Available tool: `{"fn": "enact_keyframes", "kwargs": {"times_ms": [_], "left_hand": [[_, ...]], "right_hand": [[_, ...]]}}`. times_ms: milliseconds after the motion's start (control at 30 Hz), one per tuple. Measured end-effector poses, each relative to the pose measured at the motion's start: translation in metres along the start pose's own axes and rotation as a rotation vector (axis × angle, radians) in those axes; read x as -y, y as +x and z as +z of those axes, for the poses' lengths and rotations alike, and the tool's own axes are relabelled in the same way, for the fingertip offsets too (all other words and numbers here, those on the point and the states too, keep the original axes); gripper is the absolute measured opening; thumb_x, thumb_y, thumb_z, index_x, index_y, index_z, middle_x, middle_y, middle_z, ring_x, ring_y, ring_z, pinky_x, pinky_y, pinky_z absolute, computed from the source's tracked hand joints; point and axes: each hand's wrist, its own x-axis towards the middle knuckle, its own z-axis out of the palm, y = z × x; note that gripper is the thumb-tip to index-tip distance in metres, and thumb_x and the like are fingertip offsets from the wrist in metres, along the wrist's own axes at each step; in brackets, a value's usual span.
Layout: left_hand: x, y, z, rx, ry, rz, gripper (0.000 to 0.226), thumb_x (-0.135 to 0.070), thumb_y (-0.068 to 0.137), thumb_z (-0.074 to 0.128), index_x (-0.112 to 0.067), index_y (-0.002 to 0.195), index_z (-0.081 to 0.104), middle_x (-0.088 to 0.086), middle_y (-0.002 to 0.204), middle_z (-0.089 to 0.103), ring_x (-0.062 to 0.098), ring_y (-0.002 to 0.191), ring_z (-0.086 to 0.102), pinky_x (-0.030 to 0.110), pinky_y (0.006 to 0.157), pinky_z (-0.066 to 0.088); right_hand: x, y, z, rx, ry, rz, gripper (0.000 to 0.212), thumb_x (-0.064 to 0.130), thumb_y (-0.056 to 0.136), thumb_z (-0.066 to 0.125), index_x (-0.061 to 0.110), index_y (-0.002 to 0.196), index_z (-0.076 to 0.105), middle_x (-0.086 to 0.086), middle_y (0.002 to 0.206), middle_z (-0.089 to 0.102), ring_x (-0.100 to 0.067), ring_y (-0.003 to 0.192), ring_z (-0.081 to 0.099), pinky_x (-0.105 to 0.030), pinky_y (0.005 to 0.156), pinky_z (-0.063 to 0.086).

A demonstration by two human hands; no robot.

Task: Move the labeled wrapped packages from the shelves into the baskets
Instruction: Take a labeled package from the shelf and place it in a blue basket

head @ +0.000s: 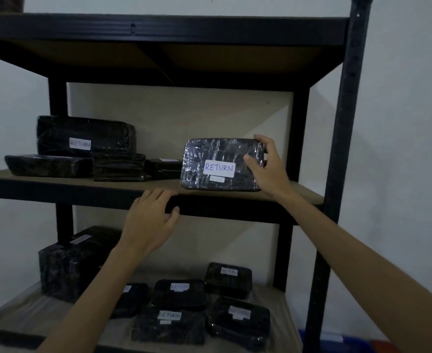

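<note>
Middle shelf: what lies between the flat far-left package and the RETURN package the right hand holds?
A black wrapped bundle and a smaller dark package, side by side, in the head view.

This looks like a storeroom for parcels. A tall black metal rack [347, 123] with brown boards stands by a bare white wall [403, 98]. The right hand [265, 166] holds a black wrapped package [209, 151] with a white label [219, 168] that says RETURN. More wrapped packages [85, 136] lie left of that grip, and a bunch of labeled packages [179, 294] lies on the board below it.
</note>
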Motion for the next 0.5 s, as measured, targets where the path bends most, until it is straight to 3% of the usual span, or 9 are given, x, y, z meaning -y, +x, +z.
{"fn": "enact_keyframes", "kwargs": {"times_ms": [67, 167, 233, 400, 500], "left_hand": [[-0.021, -0.008, 0.001, 0.011, -0.025, 0.015, 0.045, -0.041, 0.082, 0.036, -0.018, 0.113, 0.059, -0.002, 0.111, 0.062, 0.017, 0.103, 0.054, 0.033, 0.083, 0.043], [-0.055, -0.018, 0.004, 0.03, -0.097, 0.023, 0.048, -0.041, 0.081, 0.036, -0.019, 0.117, 0.059, -0.001, 0.119, 0.06, 0.016, 0.111, 0.05, 0.033, 0.09, 0.041], [-0.079, -0.024, 0.008, 0.023, -0.152, 0.045, 0.048, -0.04, 0.081, 0.036, -0.018, 0.118, 0.058, -0.001, 0.12, 0.06, 0.015, 0.112, 0.049, 0.031, 0.089, 0.041], [-0.135, -0.042, 0.024, 0.043, -0.271, 0.069, 0.047, -0.04, 0.083, 0.037, -0.018, 0.121, 0.055, -0.002, 0.119, 0.059, 0.01, 0.109, 0.047, 0.025, 0.086, 0.038], [-0.169, -0.058, 0.043, 0.083, -0.361, 0.055, 0.045, -0.042, 0.084, 0.038, -0.02, 0.12, 0.053, -0.003, 0.118, 0.057, 0.001, 0.103, 0.041, 0.025, 0.083, 0.037]], "right_hand": [[0.002, -0.011, -0.023, -0.014, -0.003, 0.002, 0.047, 0.022, 0.09, 0.06, 0.028, 0.132, 0.039, 0.015, 0.115, 0.05, -0.014, 0.106, 0.059, -0.043, 0.09, 0.053], [0.004, -0.031, -0.059, -0.028, 0.013, 0.019, 0.046, 0.016, 0.092, 0.057, 0.023, 0.134, 0.038, 0.017, 0.107, 0.05, 0.01, 0.088, 0.06, -0.016, 0.072, 0.054], [0.004, -0.047, -0.083, -0.049, 0.004, 0.034, 0.045, 0.014, 0.092, 0.057, 0.021, 0.133, 0.039, 0.017, 0.105, 0.05, 0.016, 0.081, 0.058, -0.009, 0.065, 0.049], [-0.002, -0.087, -0.142, -0.043, -0.026, 0.068, 0.041, 0.016, 0.092, 0.057, 0.029, 0.128, 0.041, 0.003, 0.115, 0.055, -0.006, 0.095, 0.06, -0.02, 0.078, 0.054], [-0.011, -0.11, -0.178, -0.034, -0.02, 0.094, 0.039, 0.016, 0.092, 0.057, 0.035, 0.123, 0.042, -0.003, 0.12, 0.055, -0.009, 0.094, 0.061, -0.019, 0.075, 0.054]]}}
